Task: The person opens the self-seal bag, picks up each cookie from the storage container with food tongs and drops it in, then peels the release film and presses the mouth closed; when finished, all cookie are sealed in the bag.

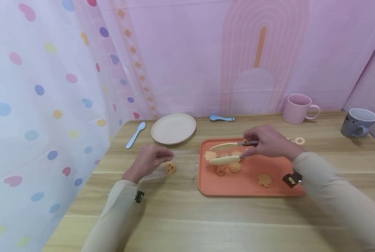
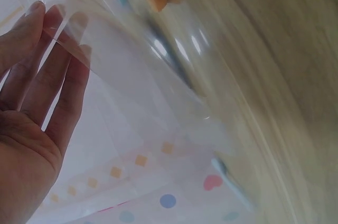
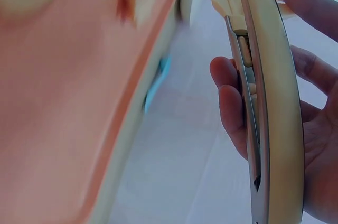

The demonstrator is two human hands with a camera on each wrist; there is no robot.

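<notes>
My left hand [image 1: 149,161] pinches the edge of a clear plastic bag [image 2: 142,92] left of the tray. A chocolate chip cookie [image 1: 170,168] shows at the bag, below the fingertips; whether it lies inside, I cannot tell. My right hand [image 1: 267,141] grips cream-tipped tongs [image 1: 225,160] above an orange tray [image 1: 237,190], their two arms spread apart. Under the tong tips are several cookies, among them a pretzel-shaped cookie [image 1: 220,170] and a swirl cookie [image 1: 235,168]. A round chip cookie [image 1: 264,180] lies apart near the tray's front.
A cream plate [image 1: 173,128] stands at the back left, with a light blue knife-like utensil [image 1: 135,135] beside it. Behind the tray lies a small blue spoon [image 1: 222,118]. A pink mug [image 1: 296,110] and a grey mug [image 1: 357,123] stand at the back right.
</notes>
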